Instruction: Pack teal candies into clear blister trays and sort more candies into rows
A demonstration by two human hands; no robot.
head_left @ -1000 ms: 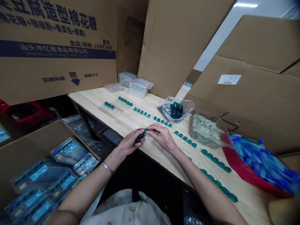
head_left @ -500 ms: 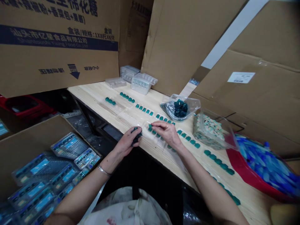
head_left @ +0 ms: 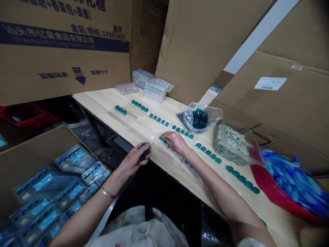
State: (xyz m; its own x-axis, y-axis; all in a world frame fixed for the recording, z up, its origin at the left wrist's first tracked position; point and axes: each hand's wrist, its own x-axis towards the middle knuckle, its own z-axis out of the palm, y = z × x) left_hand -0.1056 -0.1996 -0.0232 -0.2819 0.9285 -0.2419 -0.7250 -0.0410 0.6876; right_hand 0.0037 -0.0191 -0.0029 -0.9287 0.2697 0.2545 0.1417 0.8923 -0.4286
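Note:
My left hand (head_left: 136,157) is closed around several dark teal pieces (head_left: 144,152), just off the front edge of the table. My right hand (head_left: 177,142) is over a clear tray on the table, its fingertips pinched at a small teal faceted piece (head_left: 160,138) at the left end of a short row. The hand partly hides the other pieces of that row. More rows of teal pieces (head_left: 158,120) lie in thin clear trays along the table.
Behind the rows stand an open plastic bag of teal pieces (head_left: 199,118), a clear tub of small pale pieces (head_left: 231,142) and a red basin (head_left: 267,185) of blue pieces. Clear cases (head_left: 155,91) are stacked at the back. A carton (head_left: 38,147) of packed cases stands at lower left.
My right hand has moved slightly left along the row, with its fingertips now at the row's left end. My left hand has drawn back a little to the left, still holding the teal pieces.

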